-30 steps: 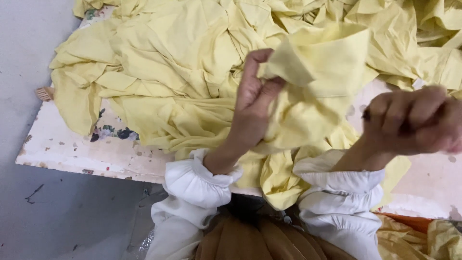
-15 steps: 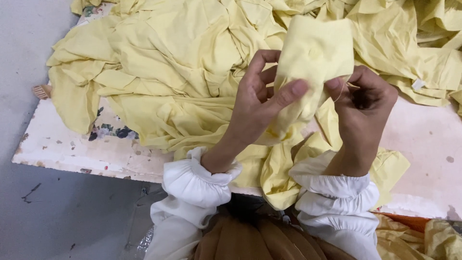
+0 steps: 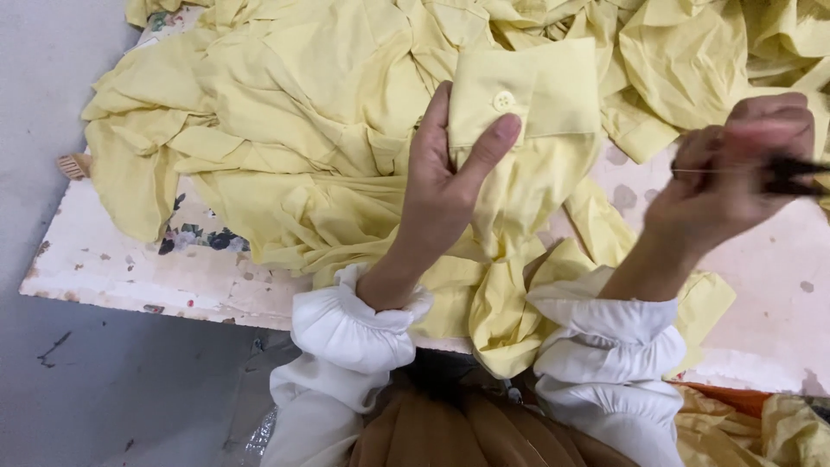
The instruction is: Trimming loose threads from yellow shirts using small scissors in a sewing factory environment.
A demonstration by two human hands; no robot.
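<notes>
The left hand (image 3: 441, 186) keeps a closed grip on a yellow shirt cuff (image 3: 523, 91): the thumb presses on the front just below the white button (image 3: 503, 100), and the fingers are behind the cloth, so the cuff stands flat and facing up to the camera. The right hand (image 3: 735, 173) is off to the side, well apart from the cuff. Its grip is closed around a small dark tool (image 3: 791, 173), blurred, maybe a thread clipper, but I cannot tell for sure. A thin line, perhaps a thread, seems to run across this hand, also too blurred to confirm.

I judge the step in hand to be work at the button of the cuff, such as trimming or checking a loose thread. The next move would call for the cuff to be held tight and still, and for the tool tip to come exactly beside the button without catching the fabric.

The cuff is a stiff, double-layer rectangle with a stitched edge; the sleeve under it hangs soft and gathered. The fabric looks like thin woven cotton, matte and easy to wrinkle. Around it lies a big heap of yellow garments (image 3: 285, 130) of the same cloth, crumpled in many folds. They rest on a pale tabletop (image 3: 130, 268), worn and spotted, with a faded flower print. Both wrists wear white sleeves (image 3: 354, 324) with gathered, puffy cuffs.
</notes>
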